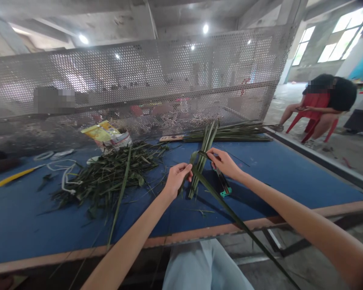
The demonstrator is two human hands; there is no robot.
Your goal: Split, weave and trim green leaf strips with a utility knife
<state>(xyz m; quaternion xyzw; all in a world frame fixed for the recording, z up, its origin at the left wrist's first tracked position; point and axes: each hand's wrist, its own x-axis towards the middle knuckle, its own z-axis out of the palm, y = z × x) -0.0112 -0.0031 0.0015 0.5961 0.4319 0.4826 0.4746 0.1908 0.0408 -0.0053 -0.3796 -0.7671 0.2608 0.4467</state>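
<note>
On my feed, the left hand (177, 180) and the right hand (224, 163) are slightly apart, each pinching the same long green palm-leaf strip (218, 201). The strip's lower end runs past the table edge and out of view at the bottom. Just behind the hands stands a narrow bundle of green leaf strips (204, 163). Below the right hand lies a slim black tool with a teal end (223, 184), too partly hidden for me to identify. Left of the left hand, a loose heap of dark green leaves (105, 177) covers part of the blue table (27, 217). Beyond that heap slumps a yellow-and-white plastic bag (107, 135); I cannot make out what is inside it. Ahead of the right hand, a flat bundle of long green leaf strips (230, 135) lies on the table. Well off to the right, a person on a red plastic chair (316, 106) holds something too small to make out.
</note>
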